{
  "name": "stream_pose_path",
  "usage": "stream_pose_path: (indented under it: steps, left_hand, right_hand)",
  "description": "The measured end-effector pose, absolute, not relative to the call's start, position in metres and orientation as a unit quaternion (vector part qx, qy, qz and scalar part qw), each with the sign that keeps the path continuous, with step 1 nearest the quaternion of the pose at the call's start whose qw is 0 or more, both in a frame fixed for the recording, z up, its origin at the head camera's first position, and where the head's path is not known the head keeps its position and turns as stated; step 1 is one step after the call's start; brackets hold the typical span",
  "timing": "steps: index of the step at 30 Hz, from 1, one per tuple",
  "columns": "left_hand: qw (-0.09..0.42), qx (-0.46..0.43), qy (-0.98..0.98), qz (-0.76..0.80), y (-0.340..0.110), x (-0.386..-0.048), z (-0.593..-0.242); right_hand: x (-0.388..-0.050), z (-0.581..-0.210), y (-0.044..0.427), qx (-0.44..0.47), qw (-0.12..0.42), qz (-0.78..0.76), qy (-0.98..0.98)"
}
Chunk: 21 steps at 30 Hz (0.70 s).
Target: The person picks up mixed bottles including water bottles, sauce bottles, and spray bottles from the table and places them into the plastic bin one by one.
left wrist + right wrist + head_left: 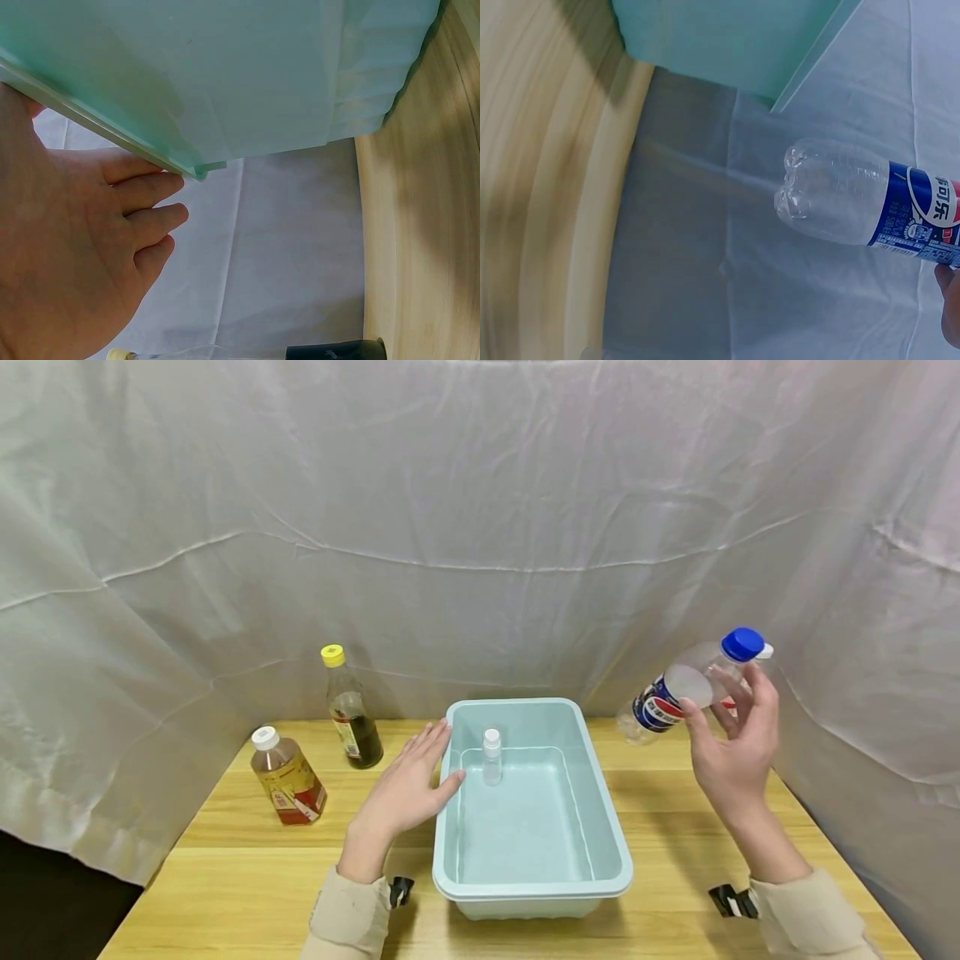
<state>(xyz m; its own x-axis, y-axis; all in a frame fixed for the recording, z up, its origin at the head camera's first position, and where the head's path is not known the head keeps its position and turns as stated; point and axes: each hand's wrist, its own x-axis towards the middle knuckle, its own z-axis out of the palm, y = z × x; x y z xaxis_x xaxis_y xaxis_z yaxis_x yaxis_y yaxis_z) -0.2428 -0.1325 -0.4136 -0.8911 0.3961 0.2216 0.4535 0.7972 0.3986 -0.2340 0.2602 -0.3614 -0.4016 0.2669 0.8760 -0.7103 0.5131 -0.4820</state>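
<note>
My right hand (738, 756) grips a clear plastic bottle (686, 681) with a blue cap and a blue label, tilted in the air right of the pale green bin (532, 891). In the right wrist view the bottle's (840, 191) base points toward the bin (727, 37), with one fingertip at the label. My left hand (405, 789) rests on the bin's left rim, fingers extended; the left wrist view shows the hand (82, 225) against the rim of the bin (247, 75). A small clear bottle with a white cap (491, 756) stands inside the bin.
On the left of the wooden table (240, 893) stand a yellow-capped bottle of dark liquid (352, 718) and a white-capped bottle with a red and yellow label (290, 777). Another white cap (766, 652) shows behind the held bottle. A grey curtain (480, 527) hangs behind.
</note>
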Motion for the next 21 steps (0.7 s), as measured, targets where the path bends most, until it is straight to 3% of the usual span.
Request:
stream_pose_path:
  steps: [21]
  left_hand:
    - [0.065,-0.221,-0.946,-0.227,-0.132,-0.243,-0.415]
  right_hand:
    - [-0.254,-0.352,0.230,0.213,0.520,0.489,-0.667]
